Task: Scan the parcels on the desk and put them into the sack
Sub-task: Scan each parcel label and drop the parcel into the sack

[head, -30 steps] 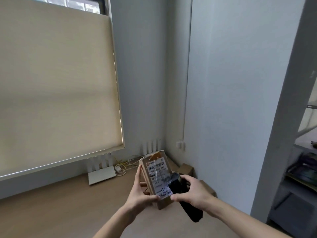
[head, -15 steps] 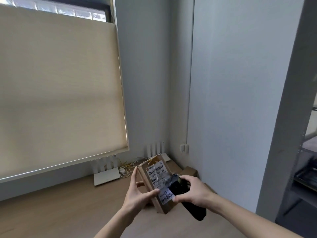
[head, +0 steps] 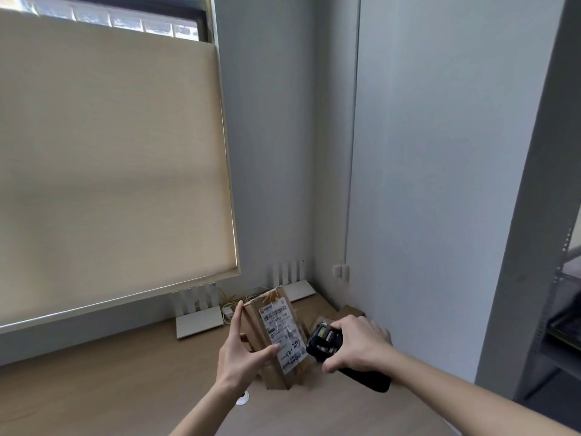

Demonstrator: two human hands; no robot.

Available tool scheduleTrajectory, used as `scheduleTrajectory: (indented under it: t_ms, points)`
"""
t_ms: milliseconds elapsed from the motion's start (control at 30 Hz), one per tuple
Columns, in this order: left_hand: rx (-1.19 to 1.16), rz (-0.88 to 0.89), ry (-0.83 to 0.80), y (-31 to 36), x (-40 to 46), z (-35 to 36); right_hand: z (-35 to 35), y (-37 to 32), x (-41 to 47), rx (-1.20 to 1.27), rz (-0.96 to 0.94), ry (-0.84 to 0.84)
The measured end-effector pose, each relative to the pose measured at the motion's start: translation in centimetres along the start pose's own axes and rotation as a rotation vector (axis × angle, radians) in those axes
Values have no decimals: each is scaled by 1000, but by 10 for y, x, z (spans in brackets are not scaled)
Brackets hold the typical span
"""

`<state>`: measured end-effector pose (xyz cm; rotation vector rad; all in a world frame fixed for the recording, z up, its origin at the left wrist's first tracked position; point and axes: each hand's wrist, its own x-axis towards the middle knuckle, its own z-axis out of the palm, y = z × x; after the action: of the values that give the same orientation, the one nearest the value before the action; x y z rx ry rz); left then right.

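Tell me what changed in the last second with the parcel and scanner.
The scanner in the right hand drew back off the label toward the parcel's right edge. No new grip, nothing released: the left hand still holds the parcel upright on the desk.

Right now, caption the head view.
Left hand holds a labelled parcel upright while right hand aims the scanner.

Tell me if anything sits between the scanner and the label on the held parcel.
Nothing visible does. The scanner in the right hand sits just right of the label on the parcel; the left hand holds the parcel's left side.
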<state>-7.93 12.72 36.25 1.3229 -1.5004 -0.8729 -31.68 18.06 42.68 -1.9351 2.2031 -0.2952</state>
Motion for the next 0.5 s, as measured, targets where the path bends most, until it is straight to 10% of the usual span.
scheduleTrajectory:
  t_ms: [500]
  points:
    - [27,-2,47,7,-5,-12,3,-11,3,-26,55,-59]
